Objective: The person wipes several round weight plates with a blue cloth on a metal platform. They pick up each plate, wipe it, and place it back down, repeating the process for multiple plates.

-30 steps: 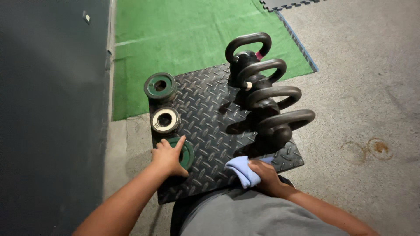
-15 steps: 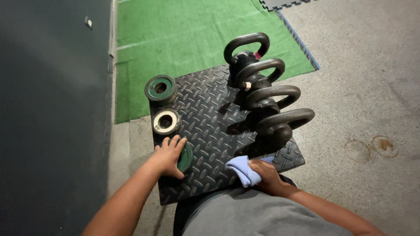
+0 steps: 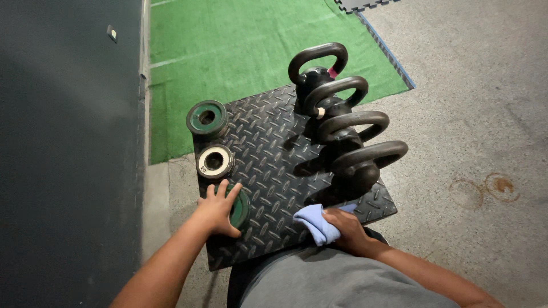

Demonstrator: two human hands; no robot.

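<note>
My left hand [image 3: 217,209] rests on a green weight plate [image 3: 241,209] at the near left of a black diamond-tread mat [image 3: 268,154], fingers spread over it. My right hand [image 3: 342,231] is closed on a light blue cloth [image 3: 315,221], pressed on the mat just in front of the nearest black kettlebell [image 3: 365,168]. Several kettlebells stand in a row along the mat's right side, the farthest [image 3: 317,65] with a pink mark. A white-faced plate [image 3: 214,161] and another green plate [image 3: 206,118] lie along the left edge.
A dark wall [image 3: 68,148] runs down the left. Green turf [image 3: 240,40] lies beyond the mat, with a blue edge strip. Grey concrete floor [image 3: 479,125] with rust stains [image 3: 494,187] spreads to the right. My knees in grey shorts [image 3: 308,279] are at the bottom.
The left hand has settled a little nearer on the green plate. The right hand with the cloth has barely moved; the view shifted slightly.
</note>
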